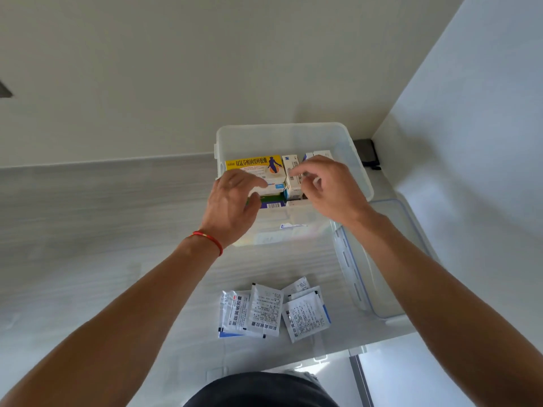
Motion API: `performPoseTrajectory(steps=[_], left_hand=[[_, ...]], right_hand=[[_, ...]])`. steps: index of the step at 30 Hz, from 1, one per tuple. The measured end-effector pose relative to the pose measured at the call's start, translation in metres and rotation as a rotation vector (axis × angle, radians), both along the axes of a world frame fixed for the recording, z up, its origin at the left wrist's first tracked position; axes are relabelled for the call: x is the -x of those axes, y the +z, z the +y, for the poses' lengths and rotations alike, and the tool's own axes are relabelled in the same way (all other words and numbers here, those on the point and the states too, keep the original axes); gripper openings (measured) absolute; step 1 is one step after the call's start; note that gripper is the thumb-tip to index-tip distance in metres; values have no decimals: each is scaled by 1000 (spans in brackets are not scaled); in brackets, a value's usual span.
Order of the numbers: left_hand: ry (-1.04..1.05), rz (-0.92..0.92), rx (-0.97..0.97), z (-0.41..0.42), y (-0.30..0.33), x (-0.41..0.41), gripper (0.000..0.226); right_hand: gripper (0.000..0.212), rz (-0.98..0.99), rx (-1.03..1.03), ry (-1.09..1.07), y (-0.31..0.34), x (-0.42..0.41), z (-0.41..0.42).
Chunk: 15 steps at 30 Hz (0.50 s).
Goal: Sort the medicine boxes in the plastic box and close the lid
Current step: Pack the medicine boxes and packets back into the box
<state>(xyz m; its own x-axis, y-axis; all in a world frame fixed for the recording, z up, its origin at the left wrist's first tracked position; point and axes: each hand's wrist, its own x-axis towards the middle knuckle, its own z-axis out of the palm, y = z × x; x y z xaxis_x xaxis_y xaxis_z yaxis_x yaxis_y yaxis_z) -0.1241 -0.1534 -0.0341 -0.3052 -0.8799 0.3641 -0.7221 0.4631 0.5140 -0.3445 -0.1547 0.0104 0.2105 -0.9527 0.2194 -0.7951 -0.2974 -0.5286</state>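
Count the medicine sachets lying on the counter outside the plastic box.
4 can be made out: two side by side on the left, one on the right, one tucked behind it. More may be hidden under the overlap.

A clear plastic box (293, 136) is seen on the tabletop (102, 215), with medicine boxes (255, 165) packed inside. Both hands, left (232, 201) and right (329, 186), are held over them, fingers loosely curled. Sachets (273, 311) are spread nearer; the lid (385, 259) is laid just beside.

Domestic room, prob. home: pale grey wood-grain desk (88, 207) set in corner of plain white walls (176, 69); no industrial fittings.
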Motion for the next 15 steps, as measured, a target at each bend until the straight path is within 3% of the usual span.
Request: performPoseTrajectory(steps=[2,5,7,9,12,15], left_hand=[[-1,126,124,18,1,-5,28],[77,225,165,62,-17,-10,23],[96,194,19,94,-43,-11,20],[127,42,-223,120,-70,-12,24],[249,-247,-635,147,-98,-10,73],[296,-390,-843,158,-112,-7,103]], right_hand=[[22,-53,37,125,3,6,37],[16,71,-112,227,-26,13,88],[19,238,-331,272,-59,15,114],[43,443,-577,271,-94,14,135],[87,602,-744,185,-133,8,157],[90,573,-667,27,-154,-3,168]])
